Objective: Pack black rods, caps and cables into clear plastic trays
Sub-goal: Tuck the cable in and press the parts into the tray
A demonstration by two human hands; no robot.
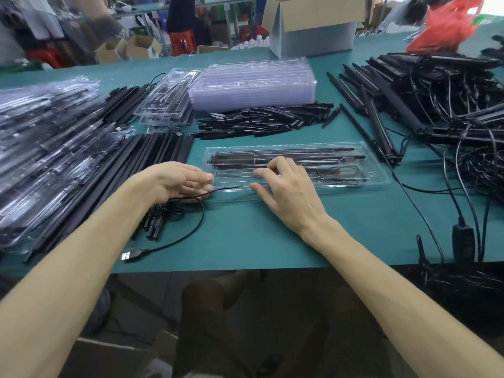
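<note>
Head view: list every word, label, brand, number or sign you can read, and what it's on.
No text is legible anywhere in this frame.
Faint reddish marks on the inline controller at the right table edge: too blurred to read.
No readable marking on the USB plug.
The cardboard box shows no print on its visible faces.
</note>
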